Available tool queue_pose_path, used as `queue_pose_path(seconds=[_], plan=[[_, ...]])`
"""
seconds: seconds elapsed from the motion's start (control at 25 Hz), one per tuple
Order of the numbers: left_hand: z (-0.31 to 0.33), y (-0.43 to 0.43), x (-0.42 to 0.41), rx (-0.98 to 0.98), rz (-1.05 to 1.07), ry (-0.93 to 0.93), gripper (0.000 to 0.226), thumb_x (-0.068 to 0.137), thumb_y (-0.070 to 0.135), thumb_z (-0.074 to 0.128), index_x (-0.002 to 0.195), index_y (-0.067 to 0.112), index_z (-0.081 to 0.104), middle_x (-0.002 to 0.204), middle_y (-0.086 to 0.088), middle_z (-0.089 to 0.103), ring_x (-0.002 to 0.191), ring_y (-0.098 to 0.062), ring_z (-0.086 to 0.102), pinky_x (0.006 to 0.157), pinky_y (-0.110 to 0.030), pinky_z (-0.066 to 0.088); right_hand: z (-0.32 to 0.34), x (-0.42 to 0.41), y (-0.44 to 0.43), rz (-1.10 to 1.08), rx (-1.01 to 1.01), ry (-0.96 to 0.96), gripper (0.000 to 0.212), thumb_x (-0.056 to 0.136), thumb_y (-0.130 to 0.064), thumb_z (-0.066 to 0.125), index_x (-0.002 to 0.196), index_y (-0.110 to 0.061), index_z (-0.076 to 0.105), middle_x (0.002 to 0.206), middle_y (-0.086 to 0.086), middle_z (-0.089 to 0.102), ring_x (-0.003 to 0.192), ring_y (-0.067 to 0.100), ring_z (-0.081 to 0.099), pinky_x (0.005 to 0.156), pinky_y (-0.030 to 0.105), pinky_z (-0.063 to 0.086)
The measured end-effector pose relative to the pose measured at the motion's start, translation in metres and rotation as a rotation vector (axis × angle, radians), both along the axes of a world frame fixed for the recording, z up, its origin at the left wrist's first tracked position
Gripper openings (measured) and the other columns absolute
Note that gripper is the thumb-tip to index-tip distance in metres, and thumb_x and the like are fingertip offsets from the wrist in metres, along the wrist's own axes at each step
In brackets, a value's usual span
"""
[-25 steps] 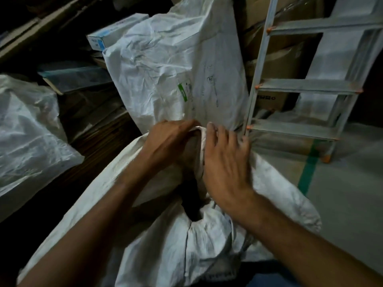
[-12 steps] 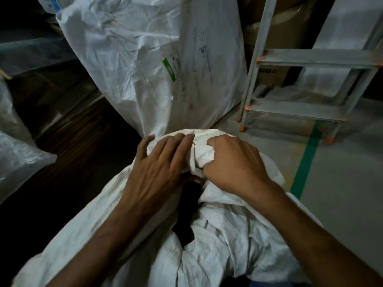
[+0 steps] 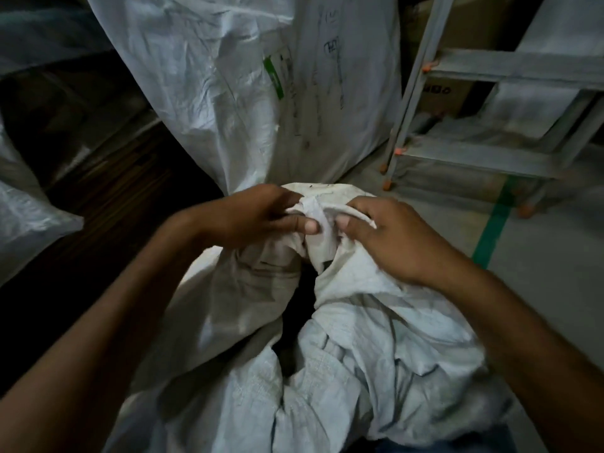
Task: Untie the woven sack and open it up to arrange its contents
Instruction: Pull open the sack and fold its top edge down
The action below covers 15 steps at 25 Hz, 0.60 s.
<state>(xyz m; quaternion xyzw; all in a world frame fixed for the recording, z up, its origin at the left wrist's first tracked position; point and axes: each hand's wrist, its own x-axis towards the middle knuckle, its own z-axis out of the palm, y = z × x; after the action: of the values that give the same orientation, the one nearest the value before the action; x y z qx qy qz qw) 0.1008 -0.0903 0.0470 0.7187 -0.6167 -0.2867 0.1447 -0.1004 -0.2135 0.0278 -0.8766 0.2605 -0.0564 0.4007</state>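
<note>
A white woven sack [image 3: 359,354] lies crumpled in front of me on the floor. Its top is bunched into a twisted knot [image 3: 322,220] at the far end. My left hand [image 3: 258,217] pinches the left side of that knot between thumb and fingers. On the knot's right side, my right hand [image 3: 389,237] grips the fabric. A dark gap [image 3: 300,308] runs down the sack below the knot; what is inside is hidden.
A tall white woven sack [image 3: 248,86] with a green label stands just behind. A metal step ladder [image 3: 483,103] stands at the right, cardboard boxes behind it. Green tape [image 3: 493,223] marks the grey floor. Another pale sack [image 3: 23,217] lies at the left edge.
Both hands have shifted from lying flat over the sack's top to pinching the knot with thumbs facing each other. The view has moved closer and lower.
</note>
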Motion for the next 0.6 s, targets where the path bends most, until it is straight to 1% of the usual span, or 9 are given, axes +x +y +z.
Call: queue_pose_path(seconds=[0.04, 0.12, 0.16, 0.24, 0.28, 0.32, 0.4, 0.48, 0.6], plan=[[0.002, -0.002, 0.003, -0.035, 0.022, -0.058, 0.062, 0.087, 0.075, 0.05, 0.108, 0.019, 0.064, 0.098, -0.004, 0.07, 0.085, -0.015, 0.066, 0.073, -0.04, 0.054, 0.002, 0.007, -0.008, 0.006, 0.064, -0.015, 0.032, 0.105, -0.033, 0.057, 0.075, -0.024, 0.062, 0.071, -0.014, 0.061, 0.067, 0.001, 0.055, 0.065, 0.03, 0.039], [-0.002, 0.005, -0.006, -0.224, 0.085, -0.442, 0.066, 0.086, 0.075, 0.05, 0.13, 0.026, 0.056, 0.126, 0.0, 0.065, 0.107, -0.02, 0.065, 0.085, -0.044, 0.055, 0.008, 0.014, -0.018, -0.021, 0.146, -0.01, 0.04, 0.106, -0.029, 0.056, 0.073, -0.008, 0.062, 0.068, -0.003, 0.058, 0.061, 0.01, 0.05, 0.063, 0.03, 0.035], [-0.006, 0.011, -0.018, -0.308, 0.113, -0.648, 0.066, 0.088, 0.069, 0.055, 0.137, 0.025, 0.052, 0.135, -0.001, 0.06, 0.114, -0.023, 0.062, 0.089, -0.045, 0.053, 0.011, 0.015, -0.019, -0.03, 0.169, 0.0, 0.041, 0.105, -0.03, 0.055, 0.072, -0.007, 0.062, 0.068, 0.001, 0.058, 0.061, 0.013, 0.05, 0.064, 0.032, 0.036], [-0.017, 0.027, -0.041, -0.401, 0.135, -0.842, 0.063, 0.09, 0.052, 0.066, 0.142, 0.019, 0.049, 0.132, -0.006, 0.063, 0.11, -0.028, 0.065, 0.084, -0.043, 0.051, 0.016, 0.015, -0.014, -0.042, 0.12, 0.038, 0.037, 0.105, -0.035, 0.055, 0.075, -0.015, 0.065, 0.072, -0.002, 0.065, 0.066, 0.016, 0.058, 0.068, 0.035, 0.045], [-0.023, 0.032, -0.047, -0.405, 0.154, -0.855, 0.055, 0.095, 0.044, 0.063, 0.141, 0.017, 0.049, 0.123, -0.007, 0.067, 0.101, -0.03, 0.068, 0.078, -0.042, 0.051, 0.016, 0.011, -0.009, -0.055, -0.034, 0.076, 0.029, 0.104, -0.039, 0.055, 0.086, -0.02, 0.069, 0.084, -0.003, 0.07, 0.078, 0.019, 0.063, 0.074, 0.038, 0.05], [-0.028, 0.034, -0.048, -0.387, 0.177, -0.854, 0.044, 0.1, 0.037, 0.055, 0.138, 0.016, 0.051, 0.114, -0.007, 0.07, 0.093, -0.03, 0.07, 0.073, -0.041, 0.05, 0.015, 0.007, -0.001, -0.097, -0.291, 0.085, 0.02, 0.102, -0.039, 0.057, 0.103, -0.023, 0.069, 0.102, -0.001, 0.072, 0.094, 0.022, 0.064, 0.083, 0.041, 0.05], [-0.032, 0.031, -0.044, -0.358, 0.193, -0.841, 0.034, 0.101, 0.027, 0.044, 0.13, 0.015, 0.056, 0.101, -0.006, 0.072, 0.083, -0.031, 0.07, 0.066, -0.039, 0.046, 0.011, -0.004, 0.028, -0.16, -0.749, -0.006, 0.034, 0.096, -0.021, 0.061, 0.13, -0.019, 0.061, 0.13, 0.006, 0.064, 0.115, 0.029, 0.058, 0.096, 0.046, 0.045], [-0.027, 0.028, -0.046, -0.385, 0.194, -0.715, 0.035, 0.095, 0.024, 0.041, 0.123, 0.017, 0.061, 0.098, -0.003, 0.074, 0.081, -0.028, 0.069, 0.064, -0.033, 0.041, 0.003, -0.008, 0.06, -0.147, -0.807, -0.033, 0.053, 0.089, -0.014, 0.058, 0.142, -0.01, 0.054, 0.139, 0.012, 0.06, 0.124, 0.033, 0.055, 0.104, 0.051, 0.042], [-0.018, 0.031, -0.044, -0.391, 0.243, -0.37, 0.033, 0.096, 0.025, 0.044, 0.123, 0.023, 0.062, 0.106, 0.001, 0.075, 0.09, -0.024, 0.069, 0.07, -0.033, 0.048, -0.021, -0.001, 0.068, -0.209, -0.768, 0.134, 0.067, 0.091, -0.026, 0.064, 0.151, -0.006, 0.042, 0.144, 0.017, 0.054, 0.133, 0.037, 0.05, 0.11, 0.058, 0.035]])
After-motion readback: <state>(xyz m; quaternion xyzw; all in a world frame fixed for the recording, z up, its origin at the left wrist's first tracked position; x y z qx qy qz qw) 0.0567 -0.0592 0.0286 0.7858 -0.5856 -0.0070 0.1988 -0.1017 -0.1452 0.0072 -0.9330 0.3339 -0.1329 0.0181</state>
